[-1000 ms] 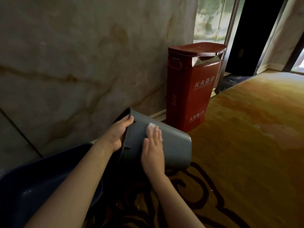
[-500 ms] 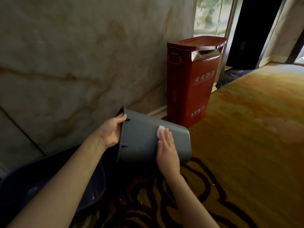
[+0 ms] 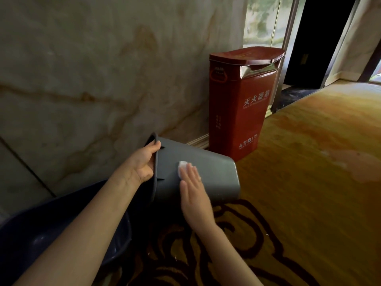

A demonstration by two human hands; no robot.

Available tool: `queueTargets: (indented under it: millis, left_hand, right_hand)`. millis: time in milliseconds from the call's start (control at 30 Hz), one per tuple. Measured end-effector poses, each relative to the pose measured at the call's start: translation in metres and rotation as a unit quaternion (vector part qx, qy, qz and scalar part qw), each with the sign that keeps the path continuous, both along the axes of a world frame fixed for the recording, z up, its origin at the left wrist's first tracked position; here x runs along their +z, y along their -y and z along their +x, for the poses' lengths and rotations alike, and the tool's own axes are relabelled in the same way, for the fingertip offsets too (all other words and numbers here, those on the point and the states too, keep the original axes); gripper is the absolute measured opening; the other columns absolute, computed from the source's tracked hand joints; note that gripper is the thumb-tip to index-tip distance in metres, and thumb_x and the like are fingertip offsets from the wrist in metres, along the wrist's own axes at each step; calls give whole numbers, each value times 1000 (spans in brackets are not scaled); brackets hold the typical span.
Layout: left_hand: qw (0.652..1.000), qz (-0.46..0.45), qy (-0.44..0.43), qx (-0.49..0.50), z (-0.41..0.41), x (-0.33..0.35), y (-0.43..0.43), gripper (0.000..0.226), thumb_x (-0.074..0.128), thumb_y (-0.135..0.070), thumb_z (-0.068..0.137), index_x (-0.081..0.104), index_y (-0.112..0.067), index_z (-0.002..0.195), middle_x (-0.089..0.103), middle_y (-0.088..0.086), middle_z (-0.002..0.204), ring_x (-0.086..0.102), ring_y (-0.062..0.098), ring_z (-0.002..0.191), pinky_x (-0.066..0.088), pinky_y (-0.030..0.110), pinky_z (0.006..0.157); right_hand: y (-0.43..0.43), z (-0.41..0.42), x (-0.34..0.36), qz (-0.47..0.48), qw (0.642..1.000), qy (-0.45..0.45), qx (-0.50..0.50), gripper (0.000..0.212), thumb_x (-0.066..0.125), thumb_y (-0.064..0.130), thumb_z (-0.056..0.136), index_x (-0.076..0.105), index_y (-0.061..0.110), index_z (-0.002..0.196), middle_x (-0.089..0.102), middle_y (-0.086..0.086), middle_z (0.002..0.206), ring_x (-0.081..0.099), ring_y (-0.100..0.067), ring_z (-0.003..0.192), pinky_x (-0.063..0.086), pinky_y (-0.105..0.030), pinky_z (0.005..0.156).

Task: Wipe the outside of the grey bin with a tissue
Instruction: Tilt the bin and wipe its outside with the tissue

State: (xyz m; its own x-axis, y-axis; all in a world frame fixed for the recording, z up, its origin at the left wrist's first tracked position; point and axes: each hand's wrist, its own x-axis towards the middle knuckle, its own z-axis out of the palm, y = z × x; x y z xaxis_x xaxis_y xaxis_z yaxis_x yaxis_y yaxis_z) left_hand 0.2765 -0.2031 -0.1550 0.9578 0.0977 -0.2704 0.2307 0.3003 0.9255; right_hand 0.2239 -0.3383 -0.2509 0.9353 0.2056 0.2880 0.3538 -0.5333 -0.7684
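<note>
Nearest the camera, at the lower left, part of a dark blue basin [image 3: 51,230] is seen, with the left forearm stretched above it. Beneath and to the right, a yellow carpet [image 3: 309,182] with dark swirling lines is spread across the floor. A little further out, the grey bin [image 3: 210,174] is held tipped on its side, its open mouth turned toward the person and its base pointed away to the right. The bin's rim is gripped by the left hand [image 3: 142,164], the thumb laid on the outside edge and the fingers curled inside the mouth. The right hand [image 3: 192,189] is laid flat and open on the bin's outer wall, fingers held together, and a small white tissue [image 3: 182,165] is pressed against the grey plastic under the fingertips, only its upper end being left visible. Whether the bin's lower side is touching the carpet cannot be told. Beyond the bin, a red fire-extinguisher box [image 3: 239,112] with white lettering is stood upright against a marble wall [image 3: 92,69], just beside the bin's far end. Further back, a glazed window [image 3: 263,21] and a dark doorway [image 3: 317,36] are seen.
</note>
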Motion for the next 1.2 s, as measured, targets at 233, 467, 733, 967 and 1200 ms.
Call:
queueTargets:
  millis: [233, 467, 733, 967, 1200]
  left_hand:
    - [1000, -1, -24, -10, 0, 12, 2, 23, 39, -24, 96, 58, -11, 93, 67, 10, 85, 63, 22, 80, 49, 36, 64]
    - [995, -16, -19, -96, 4, 19, 19, 38, 33, -30, 97, 58, -3, 88, 70, 11, 73, 68, 21, 67, 56, 30, 58]
    - [935, 207, -20, -288, -8, 11, 2, 55, 53, -68, 68, 70, -19, 85, 69, 2, 79, 66, 11, 71, 53, 25, 63]
    - [924, 221, 57, -308, -28, -20, -5, 54, 69, -55, 67, 67, -22, 109, 69, 7, 115, 63, 20, 109, 51, 28, 87]
    - [934, 210, 139, -254, -30, -32, -9, 36, 55, -46, 80, 62, -34, 114, 66, -4, 122, 61, 10, 111, 50, 16, 83]
  right_hand:
    - [-12, -20, 29, 93, 992, 71, 40, 39, 43, 23, 97, 42, 29, 136, 34, 14, 147, 17, 3, 139, 15, -17, 113]
    - [-6, -14, 54, 134, 982, 88, -96, 24, 61, 13, 87, 69, 20, 109, 67, 5, 118, 53, -6, 119, 31, -13, 101]
    - [5, 11, 67, 92, 981, 97, -139, 18, 58, 17, 89, 73, 18, 100, 73, 2, 104, 65, -14, 100, 48, -28, 85]
    - [15, 27, 72, 88, 986, 59, -129, 25, 53, 21, 93, 67, 19, 113, 67, 1, 119, 59, -16, 112, 45, -29, 93]
    - [21, 17, 34, 33, 989, 53, -133, 40, 33, 31, 100, 45, 19, 136, 42, 1, 146, 29, -10, 138, 23, -25, 112]
